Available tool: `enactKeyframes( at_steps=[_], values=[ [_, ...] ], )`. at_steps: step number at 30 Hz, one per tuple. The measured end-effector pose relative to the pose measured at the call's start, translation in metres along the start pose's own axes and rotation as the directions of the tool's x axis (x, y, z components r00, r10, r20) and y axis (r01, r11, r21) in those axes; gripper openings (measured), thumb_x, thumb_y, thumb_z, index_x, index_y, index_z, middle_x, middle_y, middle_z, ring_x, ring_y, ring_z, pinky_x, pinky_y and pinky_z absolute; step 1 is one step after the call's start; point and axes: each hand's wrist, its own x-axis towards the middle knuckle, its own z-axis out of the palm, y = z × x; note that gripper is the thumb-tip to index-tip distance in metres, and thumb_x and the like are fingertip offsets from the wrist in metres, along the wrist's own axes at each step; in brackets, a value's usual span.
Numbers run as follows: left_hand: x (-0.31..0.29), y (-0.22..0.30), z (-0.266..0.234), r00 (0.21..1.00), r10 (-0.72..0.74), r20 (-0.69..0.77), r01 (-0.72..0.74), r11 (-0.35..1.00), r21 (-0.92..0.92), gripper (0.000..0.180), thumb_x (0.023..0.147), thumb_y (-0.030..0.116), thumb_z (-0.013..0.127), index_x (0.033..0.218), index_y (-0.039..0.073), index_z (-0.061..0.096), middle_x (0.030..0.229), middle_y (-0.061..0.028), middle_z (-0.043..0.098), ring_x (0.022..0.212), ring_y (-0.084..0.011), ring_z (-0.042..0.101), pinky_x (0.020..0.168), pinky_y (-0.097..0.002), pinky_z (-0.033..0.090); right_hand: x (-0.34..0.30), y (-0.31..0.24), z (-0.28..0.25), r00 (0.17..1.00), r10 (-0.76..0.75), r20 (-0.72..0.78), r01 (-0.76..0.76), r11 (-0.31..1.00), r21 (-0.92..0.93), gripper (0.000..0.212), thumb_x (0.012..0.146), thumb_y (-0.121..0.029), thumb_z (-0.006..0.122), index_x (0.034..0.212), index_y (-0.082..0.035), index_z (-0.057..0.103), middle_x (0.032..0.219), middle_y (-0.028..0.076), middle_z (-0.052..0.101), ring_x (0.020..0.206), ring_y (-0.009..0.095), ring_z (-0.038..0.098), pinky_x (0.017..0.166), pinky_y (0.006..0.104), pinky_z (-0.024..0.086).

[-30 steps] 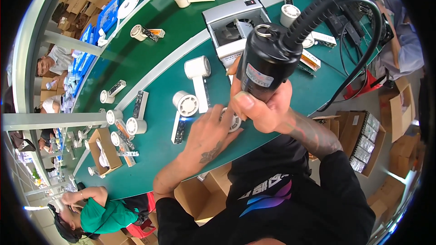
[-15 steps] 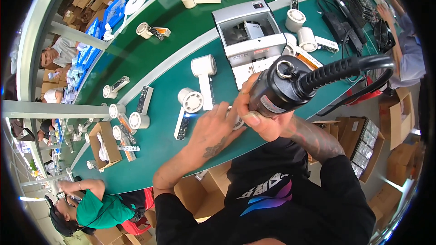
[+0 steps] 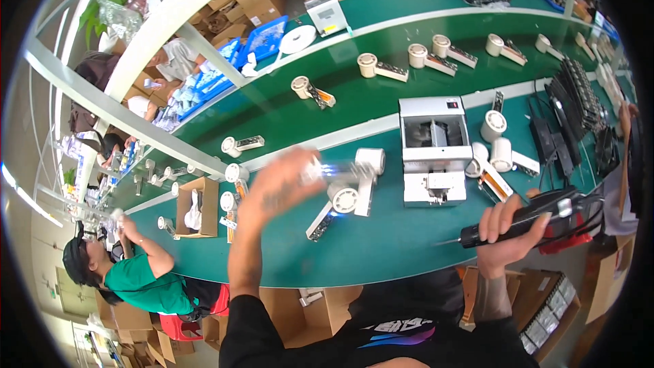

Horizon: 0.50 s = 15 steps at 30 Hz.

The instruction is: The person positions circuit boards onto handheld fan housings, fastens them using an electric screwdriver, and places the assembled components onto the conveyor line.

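My left hand (image 3: 289, 180) is raised over the left part of the bench, smeared by motion. From its fingers a blurred, whitish, elongated piece (image 3: 340, 172) with bright glints reaches right; it looks like a small handheld fan. My right hand (image 3: 507, 235) is wrapped round a black electric screwdriver (image 3: 524, 221), held nearly level at the bench's front edge with its thin bit pointing left. Between my hands lie two white handheld fans, the nearer fan (image 3: 343, 199) with circuitry showing in its handle, the farther fan (image 3: 370, 160) behind it.
A grey-white box-shaped machine (image 3: 434, 157) stands mid-bench, with several fans to its right. More fans line the green belt (image 3: 340, 99) behind. A cardboard box (image 3: 197, 208) sits left. Black adapters and cables (image 3: 555, 143) lie right. A co-worker in green (image 3: 139, 279) sits left.
My left hand has lifted off the bench and swung left with the blurred piece. The screwdriver has gone from upright over the bench to nearly level at the right. The view has shifted.
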Motion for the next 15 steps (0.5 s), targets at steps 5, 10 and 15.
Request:
enactKeyframes(
  at_steps=[5, 10, 15],
  values=[
    [0.045, -0.196, 0.030, 0.952, -0.297, 0.076, 0.283, 0.947, 0.151, 0.045, 0.079, 0.028, 0.079, 0.113, 0.010, 0.055, 0.110, -0.0137, 0.062, 0.106, -0.0355, 0.060, 0.091, -0.0439, 0.048, -0.016, 0.034, -0.042, 0.940, 0.331, -0.085, -0.340, 0.932, -0.128, 0.061, 0.104, -0.060, 0.034, 0.067, -0.012, 0.038, 0.053, -0.001, 0.034, 0.040, 0.013, 0.034, 0.040, 0.0284, 0.033],
    [0.104, -0.204, 0.047, 0.837, -0.529, 0.137, 0.495, 0.840, 0.220, 0.064, 0.081, 0.024, 0.079, 0.138, 0.015, 0.053, 0.132, -0.0140, 0.060, 0.126, -0.0353, 0.055, 0.105, -0.0434, 0.045, -0.022, 0.044, -0.069, 0.885, 0.342, -0.315, -0.374, 0.926, -0.047, 0.055, 0.106, -0.054, 0.038, 0.075, -0.009, 0.046, 0.055, -0.002, 0.032, 0.040, 0.011, 0.033, 0.039, 0.0280, 0.031],
    [0.160, -0.189, 0.061, 0.963, 0.245, 0.114, -0.270, 0.856, 0.440, 0.049, 0.074, 0.006, 0.078, 0.122, 0.013, 0.066, 0.122, -0.0083, 0.066, 0.116, -0.0269, 0.061, 0.099, -0.0383, 0.051, -0.015, 0.047, -0.069, 0.871, 0.337, -0.357, -0.357, 0.934, 0.009, 0.038, 0.107, -0.047, 0.041, 0.122, -0.014, 0.048, 0.060, -0.002, 0.034, 0.040, 0.009, 0.031, 0.038, 0.0258, 0.029]
  ],
)
